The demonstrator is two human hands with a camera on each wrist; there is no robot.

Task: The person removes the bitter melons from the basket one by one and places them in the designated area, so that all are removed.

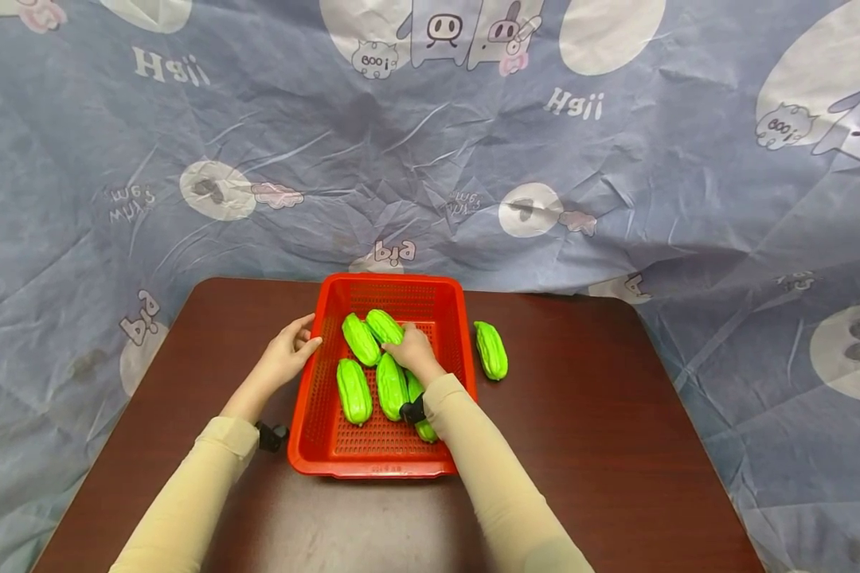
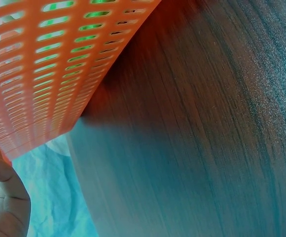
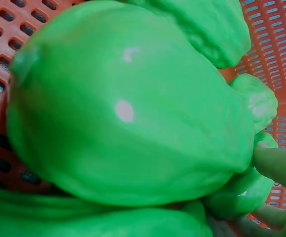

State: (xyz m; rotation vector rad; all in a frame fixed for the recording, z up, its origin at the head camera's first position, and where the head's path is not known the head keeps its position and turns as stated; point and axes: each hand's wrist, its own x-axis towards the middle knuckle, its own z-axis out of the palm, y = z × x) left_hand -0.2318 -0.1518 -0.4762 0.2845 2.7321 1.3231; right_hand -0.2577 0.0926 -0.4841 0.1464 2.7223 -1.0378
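Observation:
Several ridged light-green bitter melons lie in a red plastic basket. My right hand reaches into it and grips the bitter melon at the back, with thumb and fingers on either side of its near end. Another bitter melon lies just left of that one. Nearer the front are a left bitter melon, a middle one, and one partly hidden under my right wrist. The right wrist view is filled by a large bitter melon close up. My left hand holds the basket's left rim, its fingers curled at the edge.
One more bitter melon lies on the dark wooden table, just right of the basket. A grey-blue printed cloth hangs behind the table. Dark wrist cameras are strapped on both wrists.

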